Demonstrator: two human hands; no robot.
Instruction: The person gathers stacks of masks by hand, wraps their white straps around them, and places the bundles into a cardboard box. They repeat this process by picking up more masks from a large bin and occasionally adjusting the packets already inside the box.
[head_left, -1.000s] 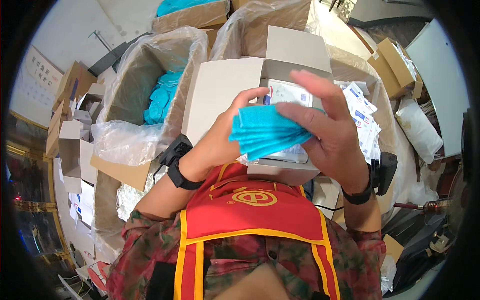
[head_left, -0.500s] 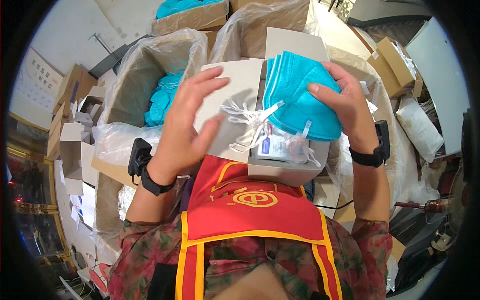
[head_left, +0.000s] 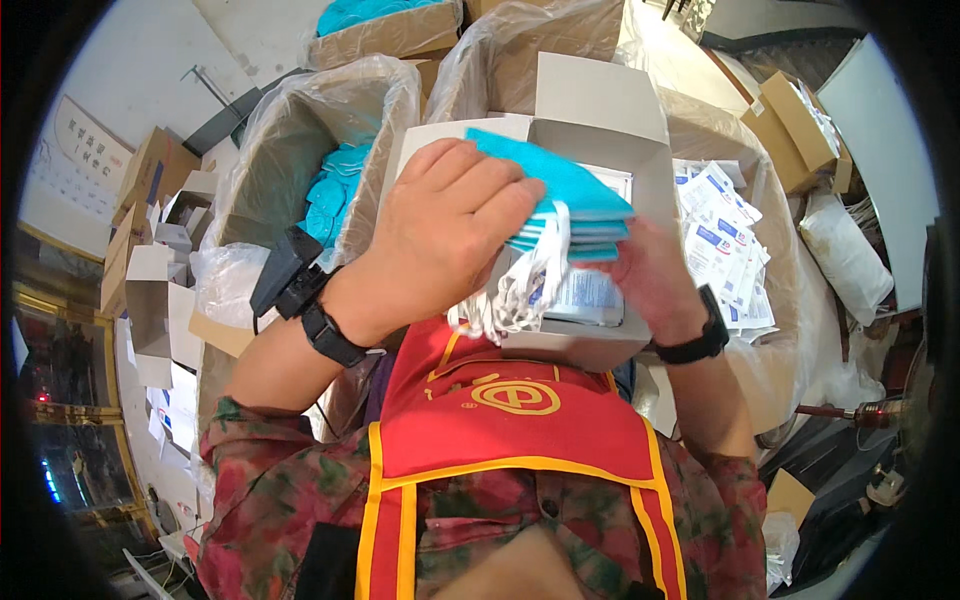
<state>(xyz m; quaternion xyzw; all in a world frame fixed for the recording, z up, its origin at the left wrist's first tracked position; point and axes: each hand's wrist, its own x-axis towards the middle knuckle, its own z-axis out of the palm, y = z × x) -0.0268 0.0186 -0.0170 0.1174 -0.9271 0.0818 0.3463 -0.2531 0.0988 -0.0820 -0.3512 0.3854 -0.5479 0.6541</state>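
Observation:
A folded stack of turquoise face masks is over an open white box, with its white ear loops hanging in a bunch on the left. My left hand is closed on the left part of the stack, fingers over its top. At the stack's right end is my right hand, slightly blurred; its fingers are mostly hidden, so I cannot tell whether they grip the masks. Inside the box, partly covered by the masks, lie flat printed packets.
On the left, a plastic-lined carton holds loose turquoise masks. A lined carton on the right holds white printed packets. Another lined carton stands behind the white box. Opened white boxes lie at far left.
The mask stack has left my right hand's upright hold and now lies tilted under my left hand. My left hand moved right and closed on it; my right hand moved down and left.

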